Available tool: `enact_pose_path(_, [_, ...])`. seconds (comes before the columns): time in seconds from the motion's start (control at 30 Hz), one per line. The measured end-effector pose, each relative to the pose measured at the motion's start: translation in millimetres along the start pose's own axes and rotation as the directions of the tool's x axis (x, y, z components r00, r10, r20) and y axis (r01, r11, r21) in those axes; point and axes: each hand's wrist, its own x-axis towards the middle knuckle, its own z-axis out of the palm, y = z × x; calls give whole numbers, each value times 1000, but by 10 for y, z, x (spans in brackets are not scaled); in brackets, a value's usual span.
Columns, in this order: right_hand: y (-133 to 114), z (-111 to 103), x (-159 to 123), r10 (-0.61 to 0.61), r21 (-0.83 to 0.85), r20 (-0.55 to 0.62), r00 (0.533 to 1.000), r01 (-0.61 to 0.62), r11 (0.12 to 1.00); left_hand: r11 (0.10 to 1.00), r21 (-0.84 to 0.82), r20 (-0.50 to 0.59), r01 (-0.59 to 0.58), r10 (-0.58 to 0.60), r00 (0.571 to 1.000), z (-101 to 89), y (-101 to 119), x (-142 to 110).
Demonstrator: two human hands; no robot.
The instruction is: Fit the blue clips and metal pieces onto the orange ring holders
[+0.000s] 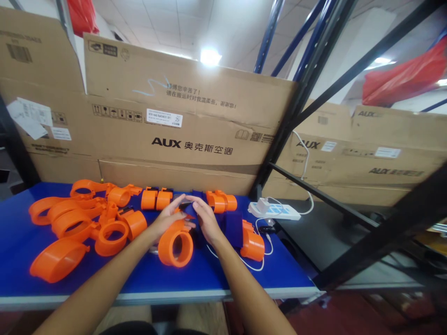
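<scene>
My left hand (169, 217) and my right hand (206, 218) meet over the middle of the blue table. Between their fingers is a dark, flat piece (188, 209), partly hidden by them; its exact kind cannot be made out. Just below it, an orange plastic ring (161, 249) faces me with its round opening. The ring's upper part reaches up under my left fingers, and whether it is joined to the dark piece is hidden. Both hands are closed, with fingertips pressed on the dark piece.
Several orange ring parts (57, 260) lie on the left of the blue table (139, 277). More orange rings (221, 202) stand behind my hands, and another orange ring (253, 245) lies right. A power strip (275, 210) with white cables, cardboard boxes (195, 125) and a black frame post (289, 111) border the table.
</scene>
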Motion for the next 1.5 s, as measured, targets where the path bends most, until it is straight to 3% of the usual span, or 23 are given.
enact_pose_path(0.17, [51, 35, -20, 64, 16, -132, 989, -62, 998, 998, -59, 85, 5, 0, 996, 19, -34, -24])
enact_pose_path(0.33, [77, 95, -20, 44, 11, -120, 992, -43, 999, 999, 35, 2, 31, -31, 1000, 22, -55, 2])
enact_pose_path(0.53, [138, 108, 7, 72, 34, -113, 991, -68, 997, 997, 69, 0, 22, -22, 1000, 7, -47, 24])
enact_pose_path(0.77, [100, 96, 7, 95, -5, -132, 987, -97, 995, 999, 37, -19, 33, -33, 999, -32, -88, 52])
enact_pose_path(0.9, [58, 92, -3, 78, 38, -99, 992, -74, 997, 999, -37, -47, -28, 27, 999, -43, -47, 101])
enact_pose_path(0.97, [62, 81, -4, 42, -6, -118, 992, -43, 999, 994, -86, -75, -68, 62, 995, -45, 1, 116])
enact_pose_path(1.07, [48, 22, 1, -88, -242, -190, 978, 40, 970, 989, -122, -130, -82, 66, 989, -60, 75, 117])
enact_pose_path(1.17, [-77, -142, 28, -221, -547, -233, 947, 60, 835, 990, -126, -153, -64, 45, 987, -81, 117, 102])
enact_pose_path(1.23, [-230, -344, 61, -243, -755, -250, 937, -31, 655, 989, -136, -150, -53, 32, 988, -85, 130, 91])
enact_pose_path(1.27, [-316, -476, 79, -217, -838, -292, 931, -140, 528, 988, -145, -145, -47, 26, 989, -83, 135, 85])
enact_pose_path(1.33, [-481, -789, 110, -64, -899, -370, 927, -340, 276, 985, -165, -128, -40, 19, 992, -68, 145, 71])
enact_pose_path(1.4, [-602, -1123, 117, 110, -900, -420, 901, -429, 72, 982, -184, -116, -39, 17, 993, -47, 159, 55])
enact_pose_path(1.47, [-653, -1412, 92, 271, -900, -430, 861, -434, -48, 979, -201, -101, -31, 11, 995, -28, 170, 38])
enact_pose_path(1.5, [-652, -1522, 68, 349, -904, -416, 840, -422, -65, 977, -210, -93, -25, 6, 996, -21, 172, 30])
